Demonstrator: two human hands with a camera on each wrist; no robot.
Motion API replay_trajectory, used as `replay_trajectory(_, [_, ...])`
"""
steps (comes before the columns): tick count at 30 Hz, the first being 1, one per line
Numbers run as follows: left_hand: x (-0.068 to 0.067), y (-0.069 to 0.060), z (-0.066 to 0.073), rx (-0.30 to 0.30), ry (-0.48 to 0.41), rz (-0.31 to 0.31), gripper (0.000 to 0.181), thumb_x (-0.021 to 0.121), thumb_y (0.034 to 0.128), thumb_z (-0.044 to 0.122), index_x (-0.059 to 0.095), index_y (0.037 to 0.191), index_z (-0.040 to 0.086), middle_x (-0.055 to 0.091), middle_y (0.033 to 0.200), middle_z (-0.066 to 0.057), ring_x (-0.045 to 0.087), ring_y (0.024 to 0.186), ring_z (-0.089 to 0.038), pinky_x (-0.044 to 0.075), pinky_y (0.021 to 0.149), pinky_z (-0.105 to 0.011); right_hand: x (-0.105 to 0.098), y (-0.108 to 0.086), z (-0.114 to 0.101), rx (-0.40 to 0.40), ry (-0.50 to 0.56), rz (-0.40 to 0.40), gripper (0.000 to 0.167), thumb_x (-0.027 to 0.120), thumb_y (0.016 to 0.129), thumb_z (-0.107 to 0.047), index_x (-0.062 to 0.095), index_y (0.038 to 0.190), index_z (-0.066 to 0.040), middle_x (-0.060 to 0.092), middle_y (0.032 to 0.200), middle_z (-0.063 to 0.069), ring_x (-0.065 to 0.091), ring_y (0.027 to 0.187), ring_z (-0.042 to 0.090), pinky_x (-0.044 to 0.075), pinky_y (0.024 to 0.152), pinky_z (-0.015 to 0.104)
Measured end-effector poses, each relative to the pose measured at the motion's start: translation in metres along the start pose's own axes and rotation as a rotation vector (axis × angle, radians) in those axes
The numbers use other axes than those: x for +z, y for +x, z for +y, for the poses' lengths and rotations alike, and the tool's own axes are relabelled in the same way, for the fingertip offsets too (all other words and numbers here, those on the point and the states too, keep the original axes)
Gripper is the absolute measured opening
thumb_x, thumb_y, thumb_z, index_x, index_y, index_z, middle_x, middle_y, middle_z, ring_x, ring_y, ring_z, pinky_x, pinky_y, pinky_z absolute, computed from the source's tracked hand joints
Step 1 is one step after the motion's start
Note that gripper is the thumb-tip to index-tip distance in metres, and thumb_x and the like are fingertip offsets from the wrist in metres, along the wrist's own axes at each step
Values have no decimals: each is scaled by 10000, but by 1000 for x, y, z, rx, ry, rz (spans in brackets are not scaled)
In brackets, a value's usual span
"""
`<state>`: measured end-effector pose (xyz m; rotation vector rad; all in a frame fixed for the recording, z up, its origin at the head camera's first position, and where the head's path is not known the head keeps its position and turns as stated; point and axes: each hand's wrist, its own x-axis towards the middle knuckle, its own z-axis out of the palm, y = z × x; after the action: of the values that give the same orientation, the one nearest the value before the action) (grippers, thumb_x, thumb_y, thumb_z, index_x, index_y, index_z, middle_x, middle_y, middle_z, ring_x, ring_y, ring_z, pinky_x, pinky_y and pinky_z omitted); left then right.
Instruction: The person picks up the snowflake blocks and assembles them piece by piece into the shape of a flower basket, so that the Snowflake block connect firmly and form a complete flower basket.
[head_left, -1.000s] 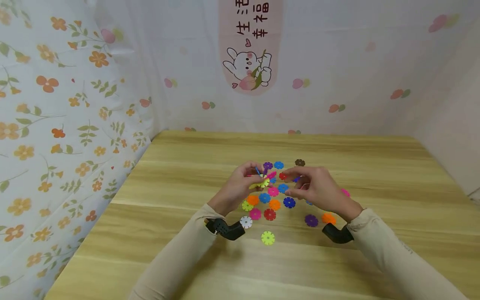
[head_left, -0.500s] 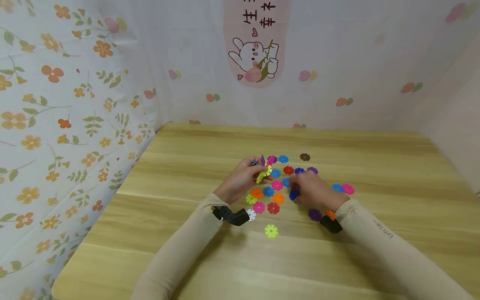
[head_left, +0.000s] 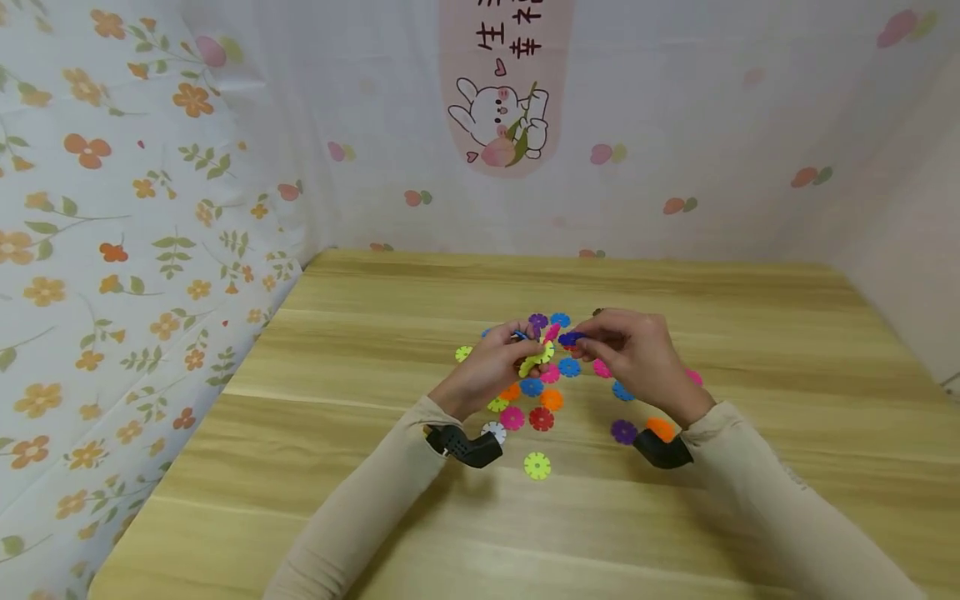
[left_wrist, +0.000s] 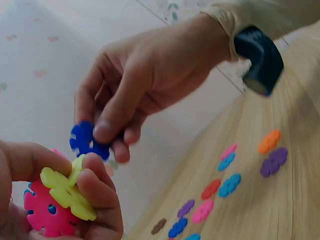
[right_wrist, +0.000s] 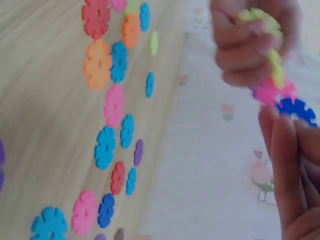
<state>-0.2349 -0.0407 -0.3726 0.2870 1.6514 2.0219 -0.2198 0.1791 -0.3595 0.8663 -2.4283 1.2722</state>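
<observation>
My left hand (head_left: 491,367) grips a cluster of joined notched discs: yellow (left_wrist: 67,194), pink (left_wrist: 50,210) and, partly hidden by the fingers, blue and purple ones. Between the thumb and fingers of my right hand (head_left: 641,358) a dark blue disc (left_wrist: 89,142) is pinched. That disc is held close to the cluster's pink disc (right_wrist: 274,93) in the right wrist view; whether the two touch I cannot tell. Both hands are raised above the loose discs on the wooden table (head_left: 360,350).
Many loose discs lie under and around the hands, among them a yellow one (head_left: 537,466) nearest me, a red one (head_left: 542,418), a purple one (head_left: 623,431) and an orange one (head_left: 660,429). Patterned cloth (head_left: 360,125) stands behind the table and along its left side.
My right hand went down to the discs on the table, took hold of the dark blue one and lifted it up and left beside the cluster. My left hand keeps its grip on the cluster.
</observation>
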Motion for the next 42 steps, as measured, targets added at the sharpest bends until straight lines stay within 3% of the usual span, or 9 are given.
replay_trajectory(8, [9,-6,8,18,-37,-44,87,442,1048,54,361,1046,86,415,902,-62,487,755,-188,449,746,-266,8,-4,-11,-108,-48,91,160,744,817,94,777,923,-21,712,794,73,740,658,155,570,680,127])
replay_trajectory(12, [11,-9,10,13,12,-52,127,416,1057,70,304,1018,115,365,891,-52,452,750,-175,385,714,-263,12,-5,-14,-239,-143,127,192,775,768,115,777,904,-20,701,742,44,704,616,103,554,673,103])
replay_trajectory(16, [11,-8,5,-14,57,-73,153,386,1064,98,257,995,141,316,884,-47,405,741,-175,324,719,-297,15,-6,-15,-260,-141,106,207,773,749,148,771,889,-5,698,726,27,680,600,73,549,639,104])
replay_trajectory(20, [5,-5,-2,-14,99,-40,109,441,1052,126,349,994,138,381,911,-44,439,754,-168,358,723,-295,6,-6,-11,-123,-161,-21,268,785,781,90,756,1030,-5,758,858,78,721,661,107,573,622,158])
replay_trajectory(25, [-7,0,-7,50,53,119,193,599,976,64,466,840,89,490,856,-8,538,815,-154,510,774,-239,-21,-15,10,180,-379,-282,272,788,820,-3,732,1086,-24,755,1035,138,723,782,214,607,672,324])
replay_trajectory(30, [-14,-6,-11,-13,0,138,229,624,945,10,475,1119,23,523,877,-35,575,822,-180,544,777,-243,-18,-31,34,167,-551,-468,213,807,815,-53,767,1023,-38,727,1020,100,698,900,259,615,812,403])
replay_trajectory(34, [-8,-9,-12,-42,15,69,455,572,974,28,404,1397,19,562,931,-36,585,830,-177,544,801,-249,-12,-31,41,130,-576,-488,170,841,781,-68,757,929,-51,689,913,59,657,816,197,615,762,360])
replay_trajectory(38, [1,-7,-9,4,8,-4,345,507,998,16,461,1338,-22,549,963,-43,602,853,-193,550,818,-267,-15,-26,44,162,-518,-483,181,809,781,-2,653,799,-92,616,758,-1,540,690,116,536,634,264])
replay_trajectory(42, [11,-4,-3,18,3,-39,325,482,1013,28,445,1329,-42,532,961,-48,626,860,-191,558,820,-274,-24,-25,41,199,-326,-406,175,749,848,19,650,780,-108,637,705,-14,544,598,94,495,566,210])
